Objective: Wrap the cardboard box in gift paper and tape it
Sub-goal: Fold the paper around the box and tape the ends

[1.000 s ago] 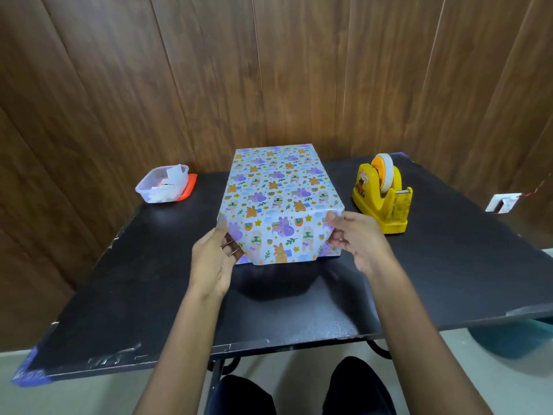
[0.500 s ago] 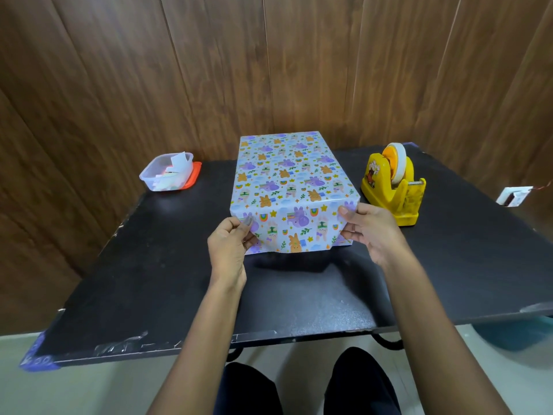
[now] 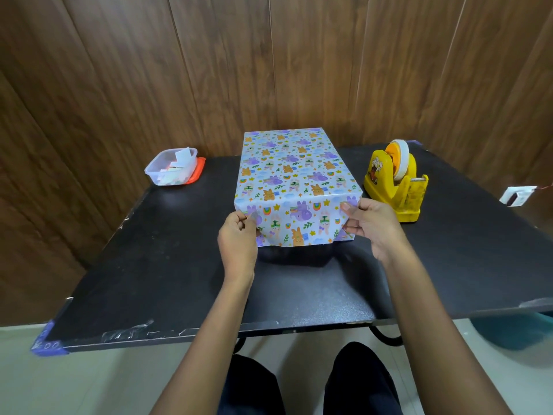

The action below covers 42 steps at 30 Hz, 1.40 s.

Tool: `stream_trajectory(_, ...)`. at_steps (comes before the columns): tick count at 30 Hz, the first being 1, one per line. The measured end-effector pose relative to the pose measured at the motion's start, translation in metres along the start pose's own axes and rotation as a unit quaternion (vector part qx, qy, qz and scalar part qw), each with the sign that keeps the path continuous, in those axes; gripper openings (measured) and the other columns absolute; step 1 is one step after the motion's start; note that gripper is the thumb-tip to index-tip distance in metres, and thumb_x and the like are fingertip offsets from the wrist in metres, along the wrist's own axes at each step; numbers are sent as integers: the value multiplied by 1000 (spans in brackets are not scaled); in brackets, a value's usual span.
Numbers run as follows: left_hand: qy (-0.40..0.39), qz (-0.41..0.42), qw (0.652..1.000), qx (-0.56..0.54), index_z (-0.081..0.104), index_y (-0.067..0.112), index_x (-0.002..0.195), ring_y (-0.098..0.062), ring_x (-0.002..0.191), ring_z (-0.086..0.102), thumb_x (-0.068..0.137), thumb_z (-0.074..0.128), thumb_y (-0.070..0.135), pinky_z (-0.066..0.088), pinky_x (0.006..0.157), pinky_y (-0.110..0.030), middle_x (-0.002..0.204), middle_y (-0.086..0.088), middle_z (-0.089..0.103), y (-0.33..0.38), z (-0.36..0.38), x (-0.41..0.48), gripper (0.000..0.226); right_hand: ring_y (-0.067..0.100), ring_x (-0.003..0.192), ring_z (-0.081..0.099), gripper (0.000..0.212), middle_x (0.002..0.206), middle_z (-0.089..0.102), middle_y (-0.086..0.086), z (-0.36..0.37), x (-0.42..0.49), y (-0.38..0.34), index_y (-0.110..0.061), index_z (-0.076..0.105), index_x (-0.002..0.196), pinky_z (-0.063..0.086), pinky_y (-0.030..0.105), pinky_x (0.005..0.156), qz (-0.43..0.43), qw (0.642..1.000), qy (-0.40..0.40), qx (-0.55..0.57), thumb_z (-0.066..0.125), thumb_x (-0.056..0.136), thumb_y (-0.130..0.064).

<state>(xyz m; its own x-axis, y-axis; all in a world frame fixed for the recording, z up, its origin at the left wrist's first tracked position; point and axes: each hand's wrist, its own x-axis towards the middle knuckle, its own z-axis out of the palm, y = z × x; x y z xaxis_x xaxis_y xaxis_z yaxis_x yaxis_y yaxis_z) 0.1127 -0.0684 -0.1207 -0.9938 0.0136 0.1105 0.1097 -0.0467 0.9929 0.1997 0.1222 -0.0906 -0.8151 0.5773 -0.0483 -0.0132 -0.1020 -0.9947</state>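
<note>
Dark wood panelling behind, black surface (image 3: 179, 280) across the middle of the frame. At its centre, lengthwise away from the camera, the cardboard box (image 3: 294, 172), top and visible sides already covered in gift paper (image 3: 299, 223) printed with animals and rainbows. At the near end, a flap with angled sides folded down over the end face. Left hand (image 3: 238, 244) pinching the flap's left edge with curled fingers; right hand (image 3: 374, 226) gripping the right corner fold, thumb on top. No tape visible on this end; far end hidden, so impossible to tell whether closed. Looks well along: body wrapped, near end folded, apparently not yet taped. Just right of the box, untouched, a yellow tape dispenser (image 3: 395, 184); at upper left, a plastic tub (image 3: 172, 167) of paper scraps.
</note>
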Motion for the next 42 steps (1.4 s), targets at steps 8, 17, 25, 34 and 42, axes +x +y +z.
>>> stream_trajectory(8,-45,-39,992,-113,52,6,71,-17,79,66,91,60,16,53,70,-29,86,-5,68,9,1,-7,23,0,48,64,10,74,67,-1,2,-2,0,-15,63,82,51,13,47,4,1000,15,-7,60,91,-12)
stream_trajectory(17,15,-25,999,-30,49,3,66,-23,68,62,86,66,16,55,67,-38,78,-11,64,2,6,6,29,1,48,63,13,71,66,0,2,1,5,-8,63,77,49,14,48,-27,999,35,-26,61,90,-9)
stream_trajectory(25,79,31,994,64,43,-4,66,-24,58,59,85,67,21,41,57,-30,64,-11,54,-2,11,7,40,1,62,61,3,77,65,-5,10,5,22,-8,66,89,48,10,50,-48,997,40,-53,65,86,-8)
stream_trajectory(34,90,-7,996,-8,47,6,67,-16,59,46,86,66,17,48,60,-34,67,-7,52,-3,16,5,29,-7,48,58,5,72,65,-5,10,10,29,-10,66,92,50,17,59,-68,992,54,-93,65,87,-11)
stream_trajectory(42,93,-1,996,-14,47,13,63,-16,66,47,86,61,15,49,66,-38,68,-3,53,1,18,-4,27,2,64,62,6,78,67,-4,8,7,29,-11,66,93,53,18,62,-69,993,48,-85,64,88,-11)
